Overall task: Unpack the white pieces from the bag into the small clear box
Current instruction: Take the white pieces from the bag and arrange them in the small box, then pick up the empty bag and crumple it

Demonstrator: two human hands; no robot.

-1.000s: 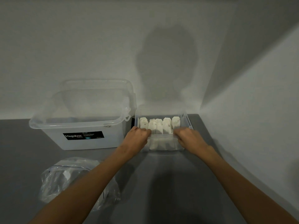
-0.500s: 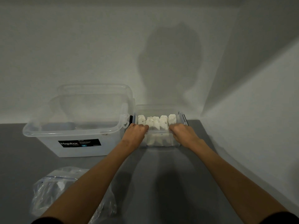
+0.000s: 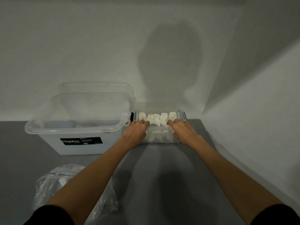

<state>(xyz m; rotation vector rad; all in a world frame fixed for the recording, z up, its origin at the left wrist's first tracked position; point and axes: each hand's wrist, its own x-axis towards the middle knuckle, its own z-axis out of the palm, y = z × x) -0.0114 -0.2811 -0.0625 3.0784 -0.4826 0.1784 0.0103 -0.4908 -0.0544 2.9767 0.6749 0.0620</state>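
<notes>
White pieces [image 3: 156, 119] stand in a row inside the small clear box [image 3: 158, 140], set at the back of the grey tabletop [image 3: 162, 176], just beside a large tub [image 3: 78, 146]. The left hand [image 3: 137, 131] and right hand [image 3: 182, 131] each curl their fingers over its near rim. The bag [image 3: 69, 181] lies crumpled at front left, its contents unclear. Unpacking is judged nearly complete. Pale walls meet behind.

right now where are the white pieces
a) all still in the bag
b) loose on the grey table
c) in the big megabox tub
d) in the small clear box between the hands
d: the white pieces stand in a row inside the small clear box, with the left hand and right hand holding its near rim.
</notes>
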